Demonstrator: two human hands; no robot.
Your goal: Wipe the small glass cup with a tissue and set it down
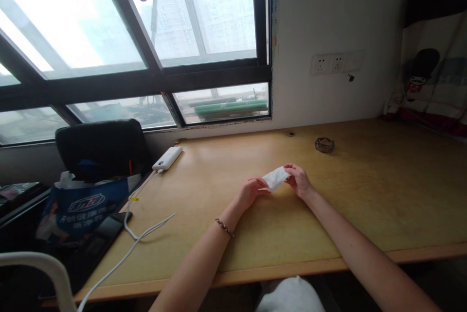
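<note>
A folded white tissue (276, 178) is stretched between my two hands, over the middle of the wooden table (211, 234). My left hand (252, 191) pinches its left end, and a braided bracelet sits on that wrist. At the upper right end, my right hand (297, 181) grips the tissue between thumb and fingers. Parts of both ends are covered by my fingers.
A white power bank (167, 158) lies at the table's left edge, its white cable (136, 238) trailing toward me. A dark ring-shaped ashtray (324, 145) stands at the back right. Left of the table are a black chair (102, 144) and a blue bag (85, 210).
</note>
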